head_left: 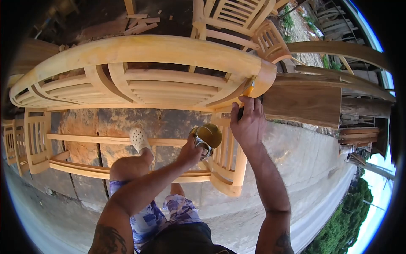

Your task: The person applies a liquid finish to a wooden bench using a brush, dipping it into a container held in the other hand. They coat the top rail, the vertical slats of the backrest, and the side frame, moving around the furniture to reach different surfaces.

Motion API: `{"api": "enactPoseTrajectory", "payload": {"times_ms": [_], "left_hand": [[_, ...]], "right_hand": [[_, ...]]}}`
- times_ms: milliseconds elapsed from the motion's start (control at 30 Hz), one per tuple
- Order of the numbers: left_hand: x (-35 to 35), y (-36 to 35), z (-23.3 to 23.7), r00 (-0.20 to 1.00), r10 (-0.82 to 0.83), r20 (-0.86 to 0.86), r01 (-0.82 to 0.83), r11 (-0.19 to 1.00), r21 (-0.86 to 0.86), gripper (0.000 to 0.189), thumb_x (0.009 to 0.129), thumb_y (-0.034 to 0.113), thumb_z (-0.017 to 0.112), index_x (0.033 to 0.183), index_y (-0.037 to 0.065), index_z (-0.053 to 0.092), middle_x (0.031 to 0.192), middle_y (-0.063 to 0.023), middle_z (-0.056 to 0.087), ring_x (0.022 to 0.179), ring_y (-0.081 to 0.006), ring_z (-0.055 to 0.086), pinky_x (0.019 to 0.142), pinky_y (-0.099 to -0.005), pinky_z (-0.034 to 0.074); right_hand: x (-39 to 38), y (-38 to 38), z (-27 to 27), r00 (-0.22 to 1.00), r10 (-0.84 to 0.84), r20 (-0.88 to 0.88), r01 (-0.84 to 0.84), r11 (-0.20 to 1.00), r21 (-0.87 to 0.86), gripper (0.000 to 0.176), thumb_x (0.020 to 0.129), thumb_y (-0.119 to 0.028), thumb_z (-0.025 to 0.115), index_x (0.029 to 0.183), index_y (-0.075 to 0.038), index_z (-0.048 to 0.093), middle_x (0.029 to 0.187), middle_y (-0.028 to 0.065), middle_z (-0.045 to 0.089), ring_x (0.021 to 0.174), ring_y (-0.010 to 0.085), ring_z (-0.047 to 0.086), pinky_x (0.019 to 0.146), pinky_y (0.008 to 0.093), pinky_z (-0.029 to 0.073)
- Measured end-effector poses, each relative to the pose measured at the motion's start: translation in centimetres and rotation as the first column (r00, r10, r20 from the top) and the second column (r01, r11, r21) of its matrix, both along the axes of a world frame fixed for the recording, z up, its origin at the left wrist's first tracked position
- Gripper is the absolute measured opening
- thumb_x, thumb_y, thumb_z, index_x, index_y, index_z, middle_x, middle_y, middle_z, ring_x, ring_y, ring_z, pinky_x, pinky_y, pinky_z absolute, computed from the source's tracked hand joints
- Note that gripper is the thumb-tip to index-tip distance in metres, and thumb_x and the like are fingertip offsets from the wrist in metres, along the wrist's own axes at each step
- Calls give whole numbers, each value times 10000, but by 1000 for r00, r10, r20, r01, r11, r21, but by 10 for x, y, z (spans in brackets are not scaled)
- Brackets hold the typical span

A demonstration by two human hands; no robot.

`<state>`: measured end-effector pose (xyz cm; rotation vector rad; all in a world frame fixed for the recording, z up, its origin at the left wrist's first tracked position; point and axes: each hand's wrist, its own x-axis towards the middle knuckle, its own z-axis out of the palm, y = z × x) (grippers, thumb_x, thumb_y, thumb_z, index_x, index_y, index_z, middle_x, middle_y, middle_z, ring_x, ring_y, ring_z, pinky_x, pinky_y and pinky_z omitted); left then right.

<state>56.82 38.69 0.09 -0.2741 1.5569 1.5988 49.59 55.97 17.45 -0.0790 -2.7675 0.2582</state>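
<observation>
Your right hand (pixel 249 123) pinches a yellow bristle brush (pixel 248 89) against a smooth, curved pale-wood frame (pixel 148 51); your left hand (pixel 190 152) grips a round metal can (pixel 211 135). A flat brown plank (pixel 306 103) lies right of both.

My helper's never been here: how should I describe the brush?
Find the wooden bench frame, then its long curved top rail. Near the rail's right-hand end in the picture, the right hand holds the brush. Its bright yellow-orange section sets it apart from the paler rail and the round container in the left hand.
</observation>
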Motion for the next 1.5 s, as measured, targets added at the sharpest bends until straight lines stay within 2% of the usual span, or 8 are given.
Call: {"api": "enactPoseTrajectory", "payload": {"times_ms": [233,333,600,767,1000,1167,1333,1500], "left_hand": [[-3,-1,1,998,-51,-36,49,997,-55,857,800,68,635,1562,15,245,1316,-239,592,1160,-343,640,969,-399,541],[-7,-1,9,992,-107,-71,97,987,-127,871,795,87,642,1566,23,242,1337,-273,590,1206,-379,627,1044,-415,497],[-7,5,5,994,-96,-52,89,990,-113,840,797,91,640,1552,46,273,1338,-270,601,1234,-393,616,1058,-437,487],[-3,4,8,987,-92,-134,77,990,-116,734,850,148,547,1504,24,236,1086,-356,668,1004,-512,667,890,-555,519],[2,5,-4,982,-82,-172,57,987,-148,703,851,151,558,1479,21,270,1079,-352,672,1009,-512,667,891,-556,517],[-1,5,-1,996,-81,-34,77,991,-109,820,812,58,604,1555,54,257,1353,-254,592,1236,-386,617,1065,-429,488],[1,6,-1,997,-82,-9,81,994,-76,812,820,36,597,1556,58,254,1361,-250,588,1242,-378,616,1069,-441,491],[3,4,2,995,-90,-34,86,992,-93,819,819,41,611,1556,64,254,1365,-255,587,1251,-386,611,1077,-452,483]], "right_hand": [[23,-13,16,979,-16,204,21,1000,-20,250,863,-157,722,1050,-64,584,941,176,617,873,375,656,748,484,534],[6,1,5,990,76,117,-80,996,30,255,858,-147,722,1049,-63,576,914,167,626,839,374,661,756,485,539],[-16,0,12,956,60,288,-119,974,195,294,867,-184,714,1068,-28,566,909,183,635,845,374,676,758,470,557],[-27,6,4,934,24,356,-131,951,281,293,890,-217,699,1049,-12,563,920,191,640,862,357,686,740,465,566],[-32,2,-2,921,-33,388,-102,941,322,352,906,-250,693,1093,19,563,950,189,639,898,341,694,764,444,583],[-33,0,1,934,-27,357,-81,956,283,351,896,-233,709,1116,-3,560,970,189,647,899,349,695,759,454,580],[-30,-3,6,909,-47,415,-40,979,199,288,886,-190,724,1078,-58,554,983,190,665,904,388,690,758,507,560],[-16,-3,11,921,-54,386,-45,969,243,315,884,-213,717,1068,-6,566,986,195,641,914,361,688,775,458,575]]}}
